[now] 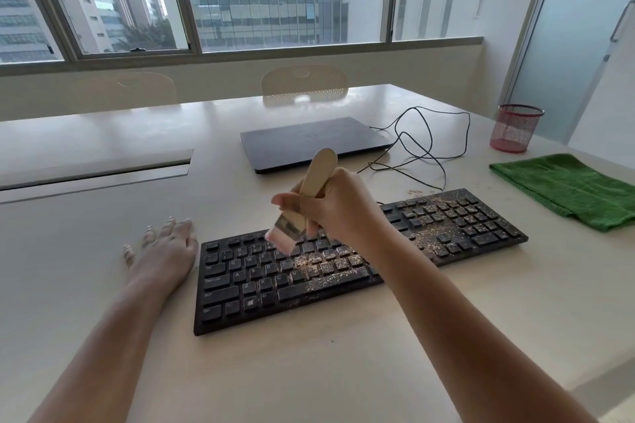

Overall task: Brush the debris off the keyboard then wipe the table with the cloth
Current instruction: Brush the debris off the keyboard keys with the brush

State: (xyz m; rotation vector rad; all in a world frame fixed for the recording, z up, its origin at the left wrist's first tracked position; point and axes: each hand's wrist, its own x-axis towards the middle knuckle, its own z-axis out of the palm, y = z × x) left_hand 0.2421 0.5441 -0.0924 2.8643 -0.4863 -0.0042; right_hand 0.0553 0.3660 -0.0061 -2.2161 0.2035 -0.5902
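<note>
A black keyboard [240, 288] lies slanted on the pale table [309, 371]. Tan debris [330, 266] covers its middle keys and its right end, while the left keys look mostly bare. My right hand [336, 206] grips the wooden handle of a paintbrush [318, 175]. The blurred bristles [281, 240] hang just over the upper-middle key rows. My left hand [163, 244] rests flat on the table with straight fingers, just left of the keyboard's far left corner. A folded green cloth [570, 191] lies at the right, beyond the keyboard's right end.
A closed dark laptop [309, 141] sits behind the keyboard, with a black cable [429, 148] looping to its right. A red mesh cup [515, 129] stands at the far right table edge. A cable slot [96, 172] is at the left. Chairs stand behind the table.
</note>
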